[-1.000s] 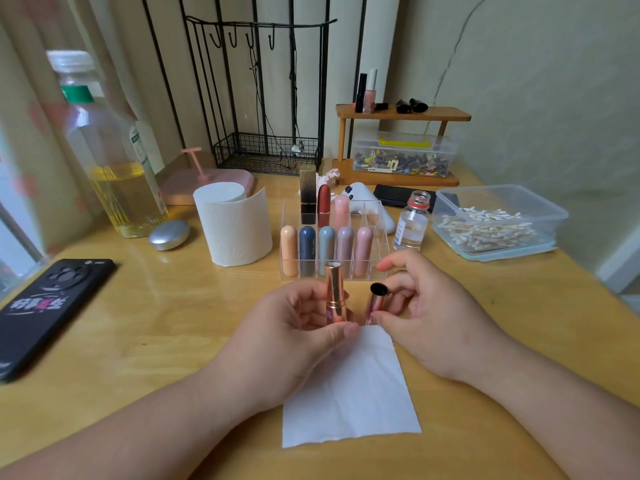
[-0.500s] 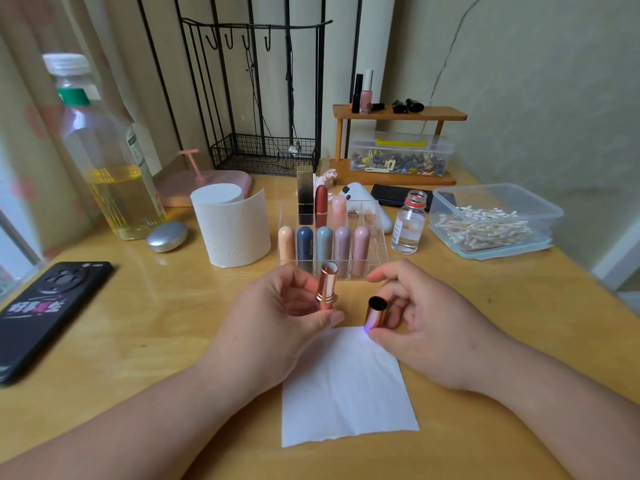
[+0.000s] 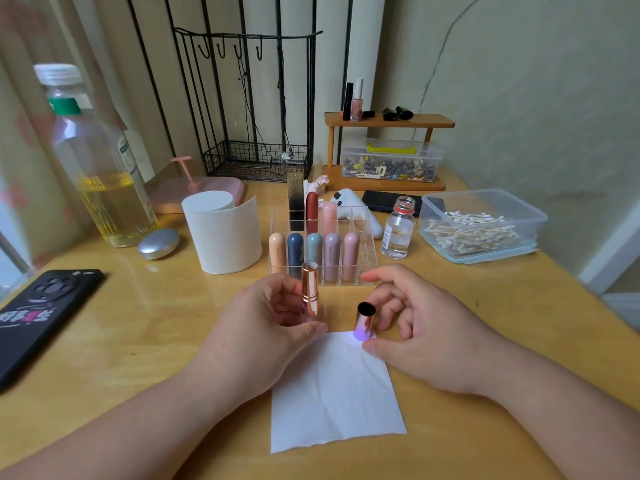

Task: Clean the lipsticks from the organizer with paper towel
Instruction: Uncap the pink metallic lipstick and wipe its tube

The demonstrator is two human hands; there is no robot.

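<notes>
Fingers [image 3: 289, 301] and thumb of the left hand [image 3: 263, 330] pinch a rose-gold lipstick [image 3: 309, 292], held upright at the centre of the frame. Just right of it, the right hand [image 3: 426, 337] holds the matching cap [image 3: 363, 322] between thumb and curled fingers, open end up, its base at the top edge of a white paper towel sheet [image 3: 332, 393] lying flat on the bench [image 3: 138, 341]. Behind both hands stands the clear organizer [image 3: 369, 251], with five pastel lipsticks [image 3: 314, 251] in its front row and three taller ones behind. A paper towel roll [image 3: 225, 233] stands to its left, a small glass bottle [image 3: 398, 230] to its right. A black phone [image 3: 41, 313] lies at the left edge.
</notes>
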